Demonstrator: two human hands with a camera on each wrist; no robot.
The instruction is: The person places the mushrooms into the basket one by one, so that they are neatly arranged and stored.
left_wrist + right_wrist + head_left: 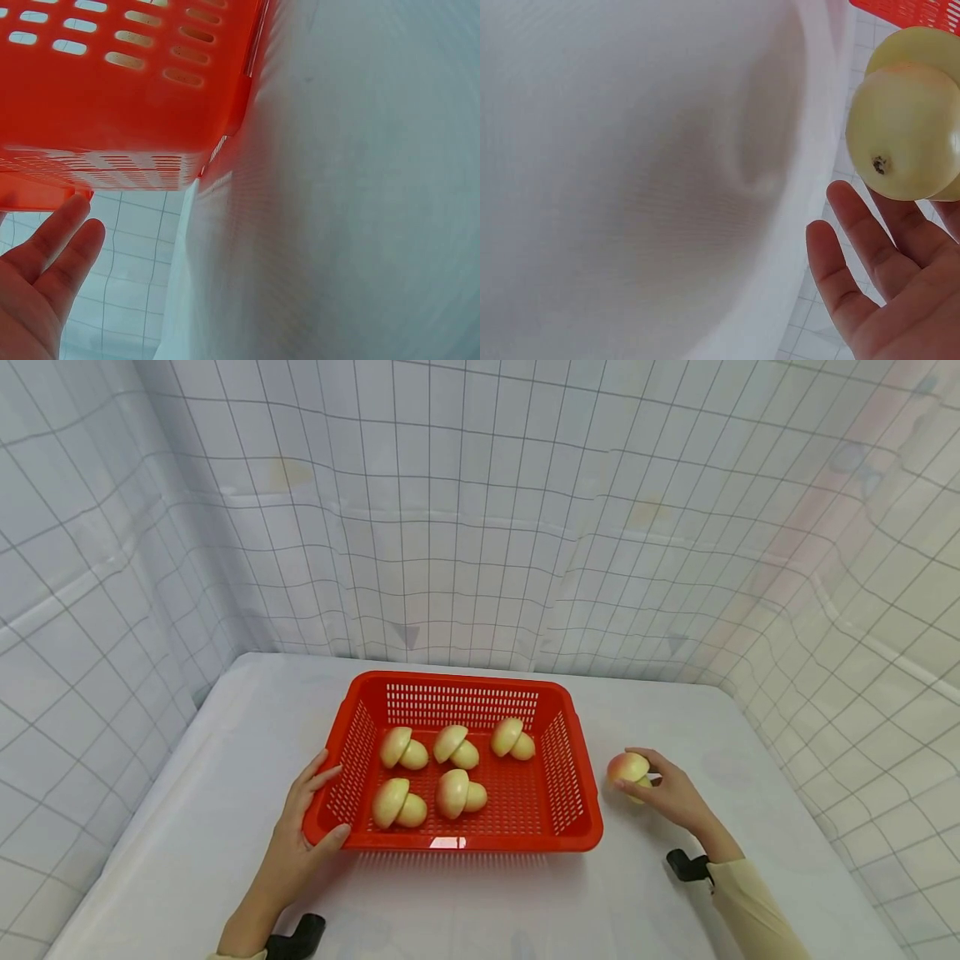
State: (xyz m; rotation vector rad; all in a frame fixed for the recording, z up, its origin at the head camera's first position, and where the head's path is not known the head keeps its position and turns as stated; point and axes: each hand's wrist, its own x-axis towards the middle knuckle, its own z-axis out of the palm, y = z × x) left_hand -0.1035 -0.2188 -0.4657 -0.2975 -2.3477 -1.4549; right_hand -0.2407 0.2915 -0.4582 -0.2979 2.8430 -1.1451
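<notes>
Both hands are low on the white bench [225, 793], one on each side of a red basket [573, 793]. At the basket's 8 o'clock corner the left hand [300, 835] lies with straight, spread fingers against the outer wall and its thumb along the front rim; nothing is clasped, and the left wrist view shows the fingers [56, 251] extended just beside the slotted red wall [112, 97]. Over at 3 o'clock from the basket, apart from its side wall, the right hand [675, 793] holds a mushroom-shaped toy [628, 768] with a reddish-yellow cap, down at the bench surface. Its fingers curl round the far side of the piece and the thumb comes in from the near side. From the right wrist camera the same toy [904, 131] shows a pale yellow-green rounded face with a small dark spot, sitting against the fingertips [862, 217], while the other fingers in that view look fairly straight.

Inside the basket lie five more mushroom pieces: three in the far row [453, 746] and two in the near row [457, 793], all tipped on their sides. A white grid-patterned curtain [480, 527] surrounds the bench at 9, 12 and 3 o'clock.
</notes>
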